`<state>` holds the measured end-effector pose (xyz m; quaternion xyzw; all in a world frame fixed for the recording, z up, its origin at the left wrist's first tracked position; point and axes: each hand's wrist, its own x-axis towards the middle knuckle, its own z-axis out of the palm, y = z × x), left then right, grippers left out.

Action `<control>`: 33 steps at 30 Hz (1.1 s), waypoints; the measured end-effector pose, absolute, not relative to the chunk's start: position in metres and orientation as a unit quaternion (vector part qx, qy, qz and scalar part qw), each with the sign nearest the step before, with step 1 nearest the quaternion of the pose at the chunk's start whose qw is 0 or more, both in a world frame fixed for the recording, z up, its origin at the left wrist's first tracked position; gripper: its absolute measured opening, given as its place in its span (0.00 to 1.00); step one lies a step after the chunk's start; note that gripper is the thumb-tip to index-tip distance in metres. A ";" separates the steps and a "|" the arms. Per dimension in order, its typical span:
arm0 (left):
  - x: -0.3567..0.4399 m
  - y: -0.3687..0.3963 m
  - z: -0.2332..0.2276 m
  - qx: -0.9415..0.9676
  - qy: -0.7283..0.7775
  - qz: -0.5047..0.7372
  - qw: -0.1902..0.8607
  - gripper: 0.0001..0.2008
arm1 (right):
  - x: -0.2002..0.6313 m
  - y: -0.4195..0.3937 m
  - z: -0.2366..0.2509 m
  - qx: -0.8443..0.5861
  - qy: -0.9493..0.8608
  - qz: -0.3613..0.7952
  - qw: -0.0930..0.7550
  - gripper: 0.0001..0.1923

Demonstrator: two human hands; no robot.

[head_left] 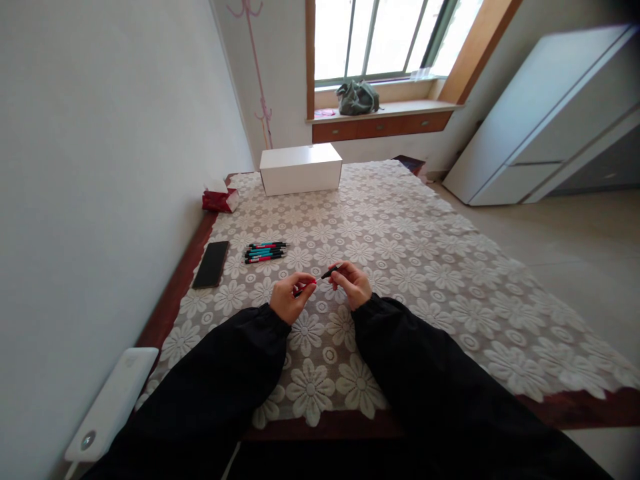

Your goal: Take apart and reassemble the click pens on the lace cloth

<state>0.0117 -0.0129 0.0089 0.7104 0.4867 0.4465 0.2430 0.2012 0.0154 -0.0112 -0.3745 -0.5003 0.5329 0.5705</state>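
A pen [317, 280] with a red body and black tip is held just above the table, near its front edge, between both hands. The left hand [290, 298] is closed on the red end, and the right hand [354, 283] pinches the black end with its fingertips. The pen slopes up slightly toward the right hand. Both arms wear black sleeves [240, 373] that cross the table's near edge.

Behind the left hand, well apart from it, a small bunch of pens [266, 251] lies side by side, red and blue with black ends. Just left of the bunch a black phone [211, 264] lies flat near the table's left edge. A lace cloth [425, 267] with a flower pattern covers the table, and the dark wood rim [170, 300] shows along the left and front. To the right of the hands the cloth is bare out to its scalloped edge.

At the far end stands a white box [301, 169], with a red packet [219, 199] at the far left corner. A white device [113, 403] leans by the wall at the near left.
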 end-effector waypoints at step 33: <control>0.012 -0.014 0.008 0.721 0.486 0.427 0.249 0.07 | 0.200 0.012 -0.007 -0.432 -0.536 0.528 0.497 0.23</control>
